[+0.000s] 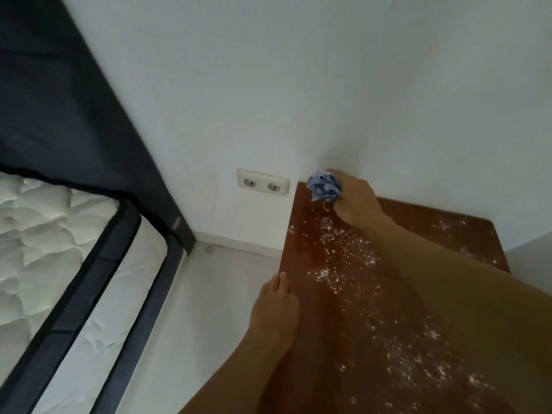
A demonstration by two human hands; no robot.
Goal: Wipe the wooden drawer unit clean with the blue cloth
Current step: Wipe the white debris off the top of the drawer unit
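Note:
The reddish-brown top of the wooden drawer unit (307, 234) fills the lower right, against the white wall. White powder specks are scattered over much of its surface. My right hand (355, 201) grips the crumpled blue cloth (324, 186) at the top's far left corner, close to the wall. My left hand (276, 306) rests with straight fingers on the unit's left edge, nearer to me. My right forearm hides part of the top.
A double wall socket (263, 182) sits just left of the unit's far corner. A mattress (44, 243) in a dark bed frame lies at the left, with a dark headboard (74, 115) leaning up the wall. Pale floor (209, 294) separates bed and unit.

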